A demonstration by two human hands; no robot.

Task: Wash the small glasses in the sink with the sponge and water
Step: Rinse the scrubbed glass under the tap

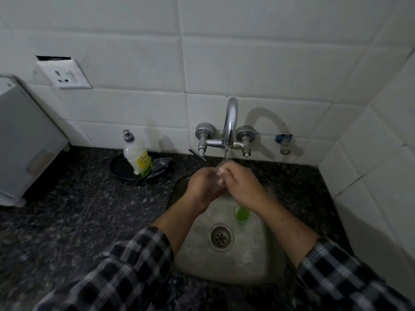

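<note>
White-tiled corner, dark stone worktop, steel sink. I saw the left grip and right grip both curled round one small clear glass, held under the running tap above the basin. A green glass stood upright just beside the drain. I could make out no sponge in either grip. Hazard, as I judged it: the wet glass could slip through the fingers and strike the green glass or the steel below.

Clear glass under stream; green glass upright in sink
</note>
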